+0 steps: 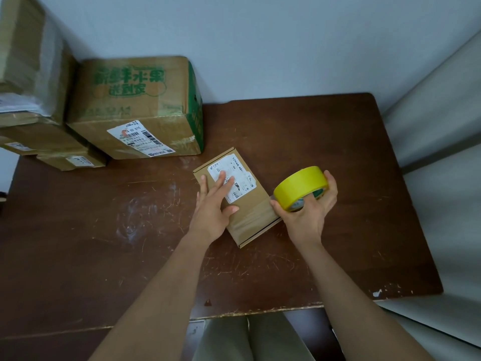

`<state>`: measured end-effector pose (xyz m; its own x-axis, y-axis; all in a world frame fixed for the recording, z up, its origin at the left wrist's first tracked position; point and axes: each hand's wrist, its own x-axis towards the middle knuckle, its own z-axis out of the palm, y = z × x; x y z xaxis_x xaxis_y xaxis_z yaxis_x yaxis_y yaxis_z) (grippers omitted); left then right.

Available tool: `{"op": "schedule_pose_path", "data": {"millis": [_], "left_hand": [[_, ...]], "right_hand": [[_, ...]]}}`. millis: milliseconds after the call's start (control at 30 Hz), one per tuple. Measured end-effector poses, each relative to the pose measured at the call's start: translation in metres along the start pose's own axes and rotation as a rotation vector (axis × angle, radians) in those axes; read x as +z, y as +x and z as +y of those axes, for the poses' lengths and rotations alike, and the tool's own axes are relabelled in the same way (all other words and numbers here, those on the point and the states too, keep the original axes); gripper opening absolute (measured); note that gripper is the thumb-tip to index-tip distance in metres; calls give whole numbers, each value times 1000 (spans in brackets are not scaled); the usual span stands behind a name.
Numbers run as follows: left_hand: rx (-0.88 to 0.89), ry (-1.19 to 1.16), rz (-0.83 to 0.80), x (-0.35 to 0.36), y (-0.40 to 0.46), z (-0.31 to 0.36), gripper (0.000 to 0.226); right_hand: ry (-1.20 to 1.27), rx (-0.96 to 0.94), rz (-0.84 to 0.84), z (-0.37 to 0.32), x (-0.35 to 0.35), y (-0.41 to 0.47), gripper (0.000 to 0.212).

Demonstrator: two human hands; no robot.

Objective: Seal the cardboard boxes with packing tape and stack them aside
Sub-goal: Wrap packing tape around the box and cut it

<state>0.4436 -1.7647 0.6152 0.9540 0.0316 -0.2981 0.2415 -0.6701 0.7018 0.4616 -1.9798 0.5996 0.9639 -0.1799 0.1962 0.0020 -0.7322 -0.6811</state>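
the left hand lies flat on top of the small cardboard box, fingers straight and slightly spread over its white shipping label, thumb out along the near side, pressing the box down. the right hand grips the yellow tape roll just beside the box's right edge, thumb curled at the roll's lower left and fingers wrapped over its far rim, with the roll tilted so its green-printed core faces the palm. a strip of clear tape runs from the roll across the near end of the box lid (glossy against the matte board).

the small box sits closed and at an angle near the middle of the brown wooden table, whose surface is scratched and chipped at the front edge. what the box holds cannot be seen. at the back left a larger cardboard box with green print stands closed and taped, a barcode label on its front. left of it is a stack of brown boxes, some wrapped in shiny tape, against the pale wall.
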Motion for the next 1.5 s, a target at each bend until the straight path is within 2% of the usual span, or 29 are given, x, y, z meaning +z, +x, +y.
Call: {"op": "schedule_pose_path", "data": {"millis": [200, 333, 400, 467, 533, 600, 700, 833, 967, 1133, 1233, 1367, 1500], "left_hand": [[19, 3, -5, 0, 1, -2, 69], [17, 34, -27, -1, 0, 0, 69], [5, 93, -49, 0, -2, 1, 66], [-21, 247, -46, 2, -4, 5, 59], [-63, 396, 35, 7, -3, 16, 52], [-142, 413, 129, 15, 1, 36, 50], [-207, 418, 197, 43, 7, 55, 59], [-177, 500, 336, 70, 9, 43, 67], [-209, 477, 334, 70, 11, 47, 63], [-402, 460, 355, 72, 32, 78, 62], [-390, 506, 391, 82, 35, 74, 69], [-360, 447, 433, 82, 39, 70, 83], [-400, 364, 441, 81, 46, 70, 84]], "right_hand": [[-15, -15, 7, 2, 0, -1, 50], [-54, -18, -17, 4, -1, -3, 60], [-101, -17, -3, 7, 2, -3, 64], [-138, -5, 13, 9, 4, -4, 70], [-158, 2, 19, 9, 5, -5, 72], [-157, -3, 18, 8, 4, -5, 71], [-150, -8, 36, 6, 4, -4, 71], [-157, -44, 49, 11, 7, -2, 74], [-189, -52, 38, 15, 5, -4, 70], [-139, -55, 23, 14, 1, -2, 77], [-119, -39, -4, 16, 0, -3, 77], [-99, -14, -65, 15, -7, -4, 78], [-62, 41, -143, 13, -13, -2, 73]]}}
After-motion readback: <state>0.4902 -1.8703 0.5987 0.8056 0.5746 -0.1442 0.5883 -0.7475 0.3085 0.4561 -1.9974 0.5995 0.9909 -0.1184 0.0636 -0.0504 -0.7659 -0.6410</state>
